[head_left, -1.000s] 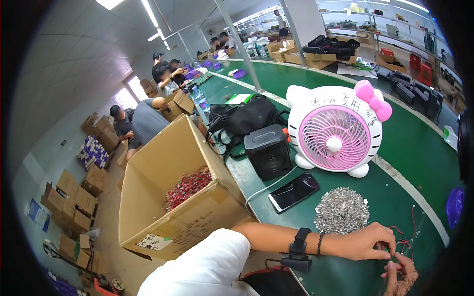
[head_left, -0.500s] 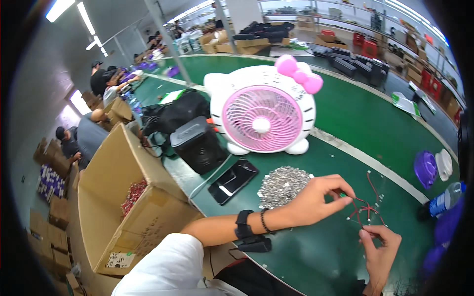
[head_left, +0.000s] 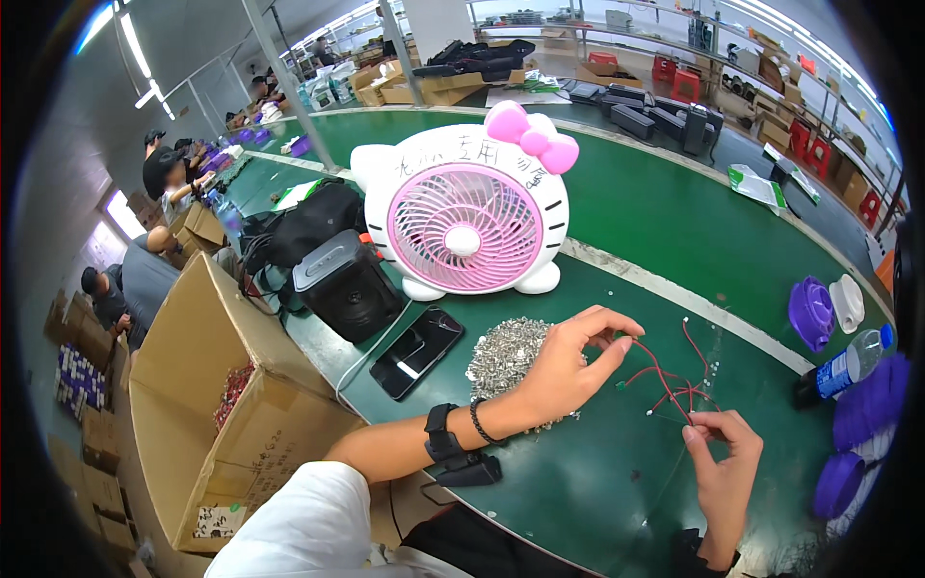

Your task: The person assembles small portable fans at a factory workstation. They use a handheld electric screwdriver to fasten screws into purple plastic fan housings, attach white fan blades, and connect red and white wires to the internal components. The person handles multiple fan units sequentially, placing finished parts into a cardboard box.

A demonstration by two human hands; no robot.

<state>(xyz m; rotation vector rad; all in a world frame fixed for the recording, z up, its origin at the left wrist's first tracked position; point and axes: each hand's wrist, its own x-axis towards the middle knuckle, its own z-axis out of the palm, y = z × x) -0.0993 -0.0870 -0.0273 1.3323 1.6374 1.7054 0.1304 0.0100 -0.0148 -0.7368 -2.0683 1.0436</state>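
Note:
My left hand point(head_left: 576, 364) pinches one end of a thin red wire point(head_left: 662, 378) between thumb and forefinger. Lower down, my right hand point(head_left: 725, 455) has thumb and fingertip closed on the same wire, which runs between both hands. Several more red wires point(head_left: 686, 337) with small white ends lie loosely crossed on the green table just beyond my right fingertips. A tiny green piece point(head_left: 621, 385) shows below my left fingertips; whether it is attached to a wire I cannot tell. Beside my left wrist is a heap of small silvery metal parts point(head_left: 503, 354).
A white and pink fan point(head_left: 462, 241) stands beyond the heap. Left of it are a black speaker-like box point(head_left: 349, 289), a phone point(head_left: 417, 354) and a cardboard box point(head_left: 289, 433) holding red pieces. A bottle point(head_left: 843, 371) and purple plastic parts point(head_left: 814, 313) sit at the right.
The view has shifted, so the scene sits further left. My left hand has moved away from my right, and the red wire now stretches between them. The green piece is no longer at my left fingertips.

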